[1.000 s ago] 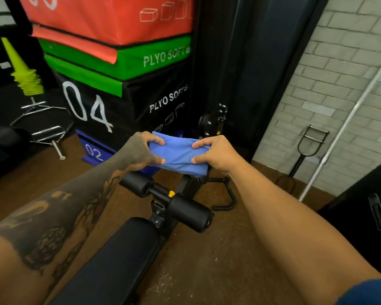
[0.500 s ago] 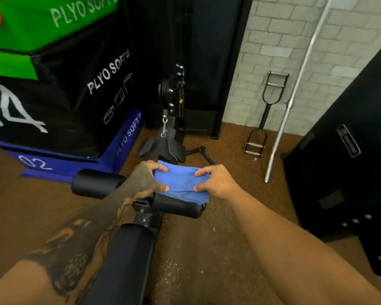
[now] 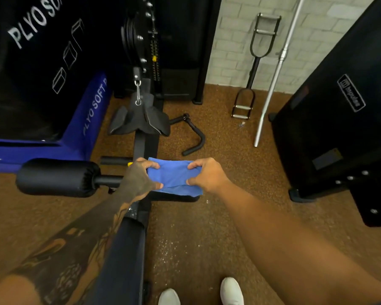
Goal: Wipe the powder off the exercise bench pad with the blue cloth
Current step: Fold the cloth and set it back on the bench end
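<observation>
Gym corner w/ brown rubber floor (image 3: 207, 227), and wiping hasn't started imo. Left hand (image 3: 139, 180) and right hand (image 3: 207, 175) both pinch the blue cloth (image 3: 174, 177), held up over the roller end, not touching the bench pad (image 3: 121, 260). Can't spot powder on it tbh.

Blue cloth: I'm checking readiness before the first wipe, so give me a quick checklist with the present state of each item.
1. Folded blue cloth gripped by left hand: ok.
2. Right hand also gripping it: ok.
3. Cloth touching the long black bench pad: not ok, held beyond its far end.
4. Powder located on pad: cannot tell.
5. Black foam roller clear of the hands: ok.
</observation>
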Demonstrator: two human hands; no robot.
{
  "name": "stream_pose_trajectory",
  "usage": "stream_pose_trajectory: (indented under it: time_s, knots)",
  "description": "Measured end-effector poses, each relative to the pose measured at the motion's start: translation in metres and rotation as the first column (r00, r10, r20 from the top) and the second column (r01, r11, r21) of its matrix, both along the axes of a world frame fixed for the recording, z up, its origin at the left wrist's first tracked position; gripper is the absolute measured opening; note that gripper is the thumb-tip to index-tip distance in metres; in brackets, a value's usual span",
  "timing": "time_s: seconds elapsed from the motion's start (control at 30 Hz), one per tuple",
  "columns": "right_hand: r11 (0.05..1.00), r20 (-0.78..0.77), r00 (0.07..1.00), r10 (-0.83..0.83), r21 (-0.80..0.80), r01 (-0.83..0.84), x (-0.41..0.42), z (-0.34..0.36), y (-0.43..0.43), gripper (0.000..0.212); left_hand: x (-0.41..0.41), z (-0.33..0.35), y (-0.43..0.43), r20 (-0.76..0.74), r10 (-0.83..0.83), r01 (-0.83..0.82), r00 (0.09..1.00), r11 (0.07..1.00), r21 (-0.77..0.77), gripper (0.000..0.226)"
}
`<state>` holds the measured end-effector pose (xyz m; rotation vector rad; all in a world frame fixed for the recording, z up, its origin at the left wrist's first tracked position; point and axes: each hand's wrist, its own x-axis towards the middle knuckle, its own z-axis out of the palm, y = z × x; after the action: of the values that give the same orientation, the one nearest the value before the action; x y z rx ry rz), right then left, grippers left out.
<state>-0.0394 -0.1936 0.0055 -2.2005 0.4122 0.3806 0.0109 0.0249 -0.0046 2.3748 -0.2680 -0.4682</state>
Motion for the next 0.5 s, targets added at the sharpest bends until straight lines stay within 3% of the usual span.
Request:
stream_pose_trajectory:
  time_s: [0.27, 0.33, 0.4, 0.5]
  knots:
    - [1.000, 0.031, 0.999, 0.019, -0.022, -0.018, -0.010, -0.011, -0.001, 0.047, 0.007, 0.001, 0.001, -0.002, 0.013, -0.013, 1.000, 0.989, 0.150, 0.061]
    - [0.985, 0.051, 0.992, 0.113, -0.137, -0.105, -0.012, -0.011, 0.000, 0.050, 0.006, -0.002, 0.005, -0.001, 0.007, -0.006, 1.000, 0.987, 0.162, 0.062]
    - [0.911, 0.066, 0.962, 0.263, -0.344, -0.226, -0.013, -0.009, 0.003, 0.056, 0.004, -0.003, 0.006, 0.053, -0.019, 0.009, 0.998, 0.983, 0.181, 0.065]
    - [0.836, 0.024, 0.912, 0.410, -0.409, -0.366, -0.014, -0.010, 0.011, 0.064, 0.003, -0.001, 0.006, 0.185, -0.217, 0.134, 0.958, 0.915, 0.380, 0.080]
